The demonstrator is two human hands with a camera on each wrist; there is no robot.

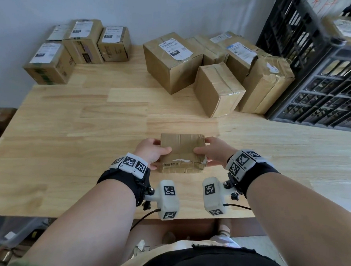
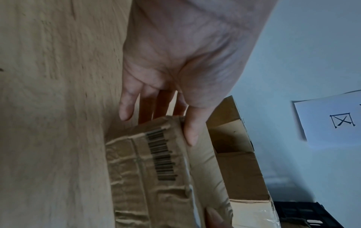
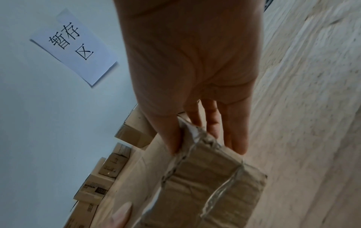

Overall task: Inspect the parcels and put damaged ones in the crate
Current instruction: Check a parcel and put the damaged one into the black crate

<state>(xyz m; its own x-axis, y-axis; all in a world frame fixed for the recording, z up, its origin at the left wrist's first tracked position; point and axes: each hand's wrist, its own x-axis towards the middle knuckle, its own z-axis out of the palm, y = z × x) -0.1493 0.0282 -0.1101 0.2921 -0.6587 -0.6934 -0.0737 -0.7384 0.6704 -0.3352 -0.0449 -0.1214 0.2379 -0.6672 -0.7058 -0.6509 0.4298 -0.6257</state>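
A small crumpled brown parcel (image 1: 182, 152) sits near the front middle of the wooden table (image 1: 69, 125), taped over and with a barcode on its near side. My left hand (image 1: 151, 152) grips its left end, thumb on top and fingers along the side. My right hand (image 1: 212, 150) grips the right end the same way. In the left wrist view the parcel (image 2: 156, 169) shows wrinkled cardboard and the barcode under my left hand (image 2: 175, 74). The right wrist view shows its creased, taped end (image 3: 205, 185) held by my right hand (image 3: 195, 77). A black slatted crate (image 1: 319, 82) stands at the right.
A cluster of several brown parcels (image 1: 214, 70) lies at the back right next to the crate, one of them dented (image 1: 267, 82). Several labelled boxes (image 1: 76, 48) stand at the back left against the wall. A paper sign (image 3: 74, 46) hangs on the wall.
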